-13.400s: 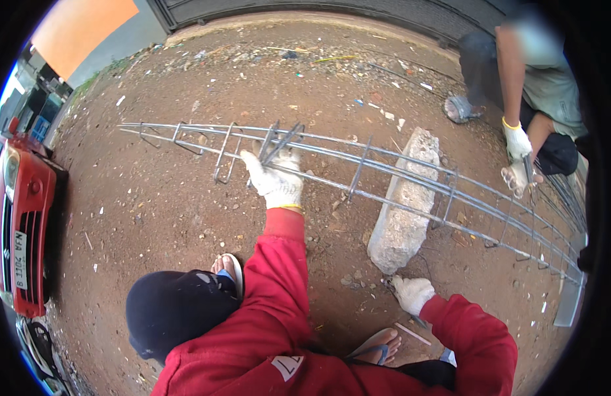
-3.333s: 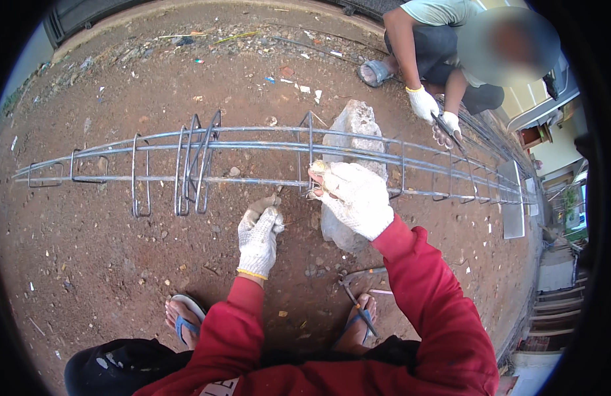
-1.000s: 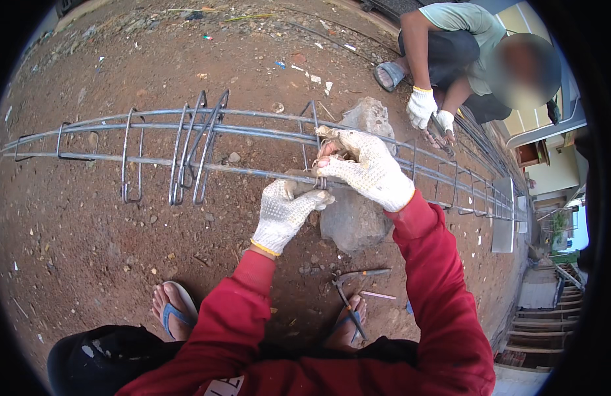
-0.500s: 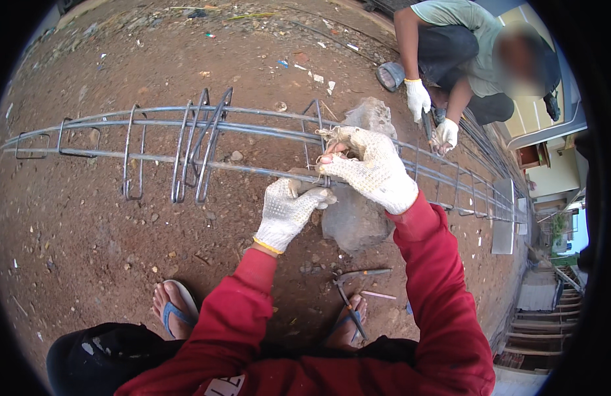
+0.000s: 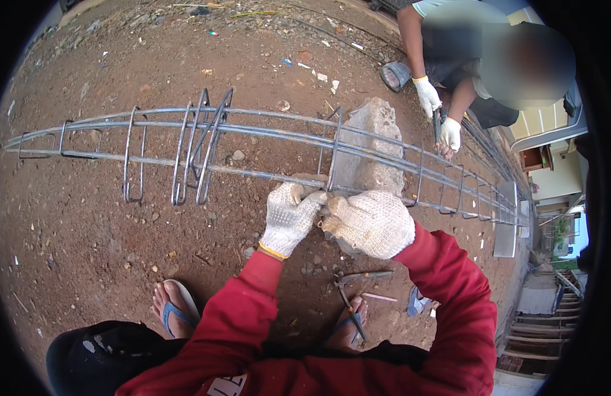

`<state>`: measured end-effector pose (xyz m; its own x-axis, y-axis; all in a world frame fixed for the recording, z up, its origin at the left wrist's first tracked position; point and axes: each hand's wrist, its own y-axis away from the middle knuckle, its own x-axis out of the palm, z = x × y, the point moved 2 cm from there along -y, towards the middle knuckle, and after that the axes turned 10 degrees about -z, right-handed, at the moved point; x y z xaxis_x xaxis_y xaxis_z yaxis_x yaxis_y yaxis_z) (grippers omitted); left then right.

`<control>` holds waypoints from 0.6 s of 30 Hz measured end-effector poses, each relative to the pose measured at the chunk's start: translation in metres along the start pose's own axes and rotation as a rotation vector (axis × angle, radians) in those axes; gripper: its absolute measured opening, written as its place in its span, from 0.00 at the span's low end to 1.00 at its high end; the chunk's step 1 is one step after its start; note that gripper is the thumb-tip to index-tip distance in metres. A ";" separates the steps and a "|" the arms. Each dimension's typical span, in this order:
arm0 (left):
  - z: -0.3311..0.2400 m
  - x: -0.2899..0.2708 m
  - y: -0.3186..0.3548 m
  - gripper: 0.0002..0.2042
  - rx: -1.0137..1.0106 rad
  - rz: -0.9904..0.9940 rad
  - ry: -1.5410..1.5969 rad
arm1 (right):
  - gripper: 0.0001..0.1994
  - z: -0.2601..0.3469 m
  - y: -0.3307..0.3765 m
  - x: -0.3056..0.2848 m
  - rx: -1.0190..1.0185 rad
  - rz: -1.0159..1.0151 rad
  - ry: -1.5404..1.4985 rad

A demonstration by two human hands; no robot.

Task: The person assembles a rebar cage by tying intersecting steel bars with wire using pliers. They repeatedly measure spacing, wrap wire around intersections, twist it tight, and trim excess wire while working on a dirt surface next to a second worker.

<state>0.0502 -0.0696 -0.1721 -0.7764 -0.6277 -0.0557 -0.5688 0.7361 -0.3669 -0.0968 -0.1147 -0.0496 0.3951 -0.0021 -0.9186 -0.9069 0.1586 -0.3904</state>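
A long rebar cage (image 5: 266,133) of steel bars with bent square stirrups runs from left to right before me. My left hand (image 5: 289,221), in a white knit glove, is closed around its near lower bar at the foot of a stirrup (image 5: 336,148). Just right of it, my right hand (image 5: 374,224), gloved too, is closed with its fingertips pinched together below that bar. What lies between the right fingertips is hidden. Open-handled pincers (image 5: 348,294) lie on the ground by my right foot.
A rough concrete block (image 5: 378,142) stands under the cage, with a grey block (image 5: 505,228) farther right. At upper right a crouching co-worker's gloved hands (image 5: 437,112) hold a dark tool near a bundle of bars (image 5: 480,142). Several stirrups (image 5: 203,148) cluster left of centre.
My right hand has come down and toward me, from above the near bar to below it, uncovering the stirrup and block. The left hand stays about in place. The co-worker leans slightly right.
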 end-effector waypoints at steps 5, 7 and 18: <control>-0.003 -0.010 0.001 0.09 -0.095 0.045 -0.011 | 0.27 -0.021 0.011 0.009 -0.153 0.141 0.053; 0.003 -0.007 -0.001 0.06 -0.458 0.171 0.352 | 0.24 -0.028 0.012 0.010 -0.216 0.022 0.048; 0.025 -0.010 -0.007 0.10 -0.343 0.228 0.456 | 0.07 -0.029 0.012 0.015 -0.226 0.052 0.231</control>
<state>0.0686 -0.0753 -0.1925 -0.8837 -0.3286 0.3333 -0.3705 0.9263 -0.0689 -0.1055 -0.1417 -0.0701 0.3269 -0.2278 -0.9172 -0.9449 -0.0590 -0.3221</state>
